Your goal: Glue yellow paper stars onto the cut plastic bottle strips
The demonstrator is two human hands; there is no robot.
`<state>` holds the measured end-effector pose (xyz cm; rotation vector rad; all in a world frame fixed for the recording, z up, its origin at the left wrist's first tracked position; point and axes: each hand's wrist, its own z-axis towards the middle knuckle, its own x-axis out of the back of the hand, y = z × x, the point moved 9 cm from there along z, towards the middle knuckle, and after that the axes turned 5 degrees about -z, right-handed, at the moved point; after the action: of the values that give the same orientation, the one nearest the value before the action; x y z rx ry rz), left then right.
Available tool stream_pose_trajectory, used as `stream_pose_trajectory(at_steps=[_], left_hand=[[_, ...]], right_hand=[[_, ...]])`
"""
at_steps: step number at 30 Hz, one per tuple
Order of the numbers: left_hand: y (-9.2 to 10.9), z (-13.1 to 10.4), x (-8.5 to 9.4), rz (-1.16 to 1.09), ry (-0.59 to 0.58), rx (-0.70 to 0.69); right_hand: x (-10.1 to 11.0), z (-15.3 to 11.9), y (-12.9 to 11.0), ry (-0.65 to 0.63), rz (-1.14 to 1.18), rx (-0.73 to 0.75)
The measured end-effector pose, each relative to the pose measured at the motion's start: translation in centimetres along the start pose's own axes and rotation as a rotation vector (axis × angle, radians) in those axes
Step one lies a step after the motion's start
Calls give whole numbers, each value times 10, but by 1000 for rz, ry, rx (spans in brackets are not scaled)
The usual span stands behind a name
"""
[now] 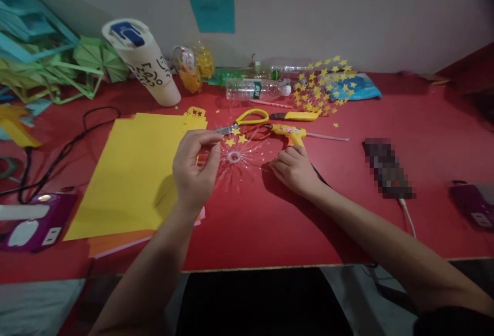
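A clear plastic bottle top cut into thin strips [233,157] lies on the red table, its strips fanned out around the neck ring. Three small yellow stars [242,139] sit at its far side. My left hand [196,166] hovers at its left, thumb and forefinger nearly meeting in a pinch; whatever is between them is too small to make out. On the right, my right hand [294,170] rests low by the strip ends with fingers curled together, their tips hidden. Just beyond it lies a yellow glue gun [289,131] with a clear glue stick in its back.
Yellow paper [131,171] lies left, scissors [252,116] and a yellow cutter [299,116] behind. Plastic bottles [252,89], a star-covered strip piece [318,89] and a white tumbler [144,63] stand farther back. A phone [388,169] lies right; a power strip [42,223], left.
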<state>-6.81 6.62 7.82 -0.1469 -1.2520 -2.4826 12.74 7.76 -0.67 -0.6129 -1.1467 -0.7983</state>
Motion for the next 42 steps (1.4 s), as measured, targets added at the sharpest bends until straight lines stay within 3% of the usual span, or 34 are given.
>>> stream_pose_trajectory(at_steps=[5,8,9,13,16,21,26,34,38,42], left_hand=[[11,-2,-2,0,-14,-23],[23,-6,-6,-19,-52,7],[27,-7,-10,-32,-86,29],[34,-20,-49,-43,-410,155],[27,-29,-63,-139,-447,284],[15,-36,-68,-338,-393,448],[12,-36,-67,-384,-382,495],[15,-32,-64,-232,-353,310],[20,-31,-61,-163,-336,207],[20,-32,-64,-145,-371,194]], right_hand=[[9,-4,-1,44,33,4],[31,-7,1,147,50,-49],[44,-8,1,206,62,-70],[97,-10,-20,418,90,-37],[116,-7,-38,461,79,2],[115,-5,-50,471,61,25],[114,-6,-50,469,191,33],[85,5,-26,136,714,-230],[78,1,-11,113,694,-293],[77,-1,-3,88,584,-298]])
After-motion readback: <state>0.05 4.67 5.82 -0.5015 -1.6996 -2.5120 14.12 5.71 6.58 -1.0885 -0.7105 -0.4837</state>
